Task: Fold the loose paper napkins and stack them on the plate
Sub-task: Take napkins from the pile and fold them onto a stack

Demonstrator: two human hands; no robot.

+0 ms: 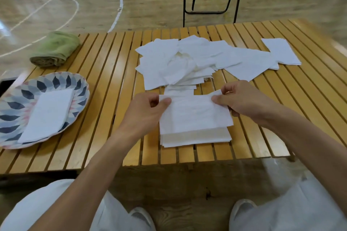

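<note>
Between the two hands, a white napkin (195, 116) was stretched flat over the table (105, 99), far edge lifted. Left hand (144, 116) pinched the far-left corner between thumb and curled fingers; right hand (242, 101) pinched the far-right corner the same way. Near edge lay on the slats, already doubled by the look of it.

Beyond both hands, touching the held napkin's far edge: heap of loose napkins (187, 62), overlapping, some rumpled. Well left of the left hand: patterned plate (11, 116) with one folded napkin (48, 114) lying on it.

Handling, as judged: paper was very light, limp, no stiffness, tears easily, creases on light pressure. Sheets would likely cling and lift in pairs. Best hold was at the corners, fingertip pinch, both hands, even tension. Slat gaps could snag an edge.
</note>
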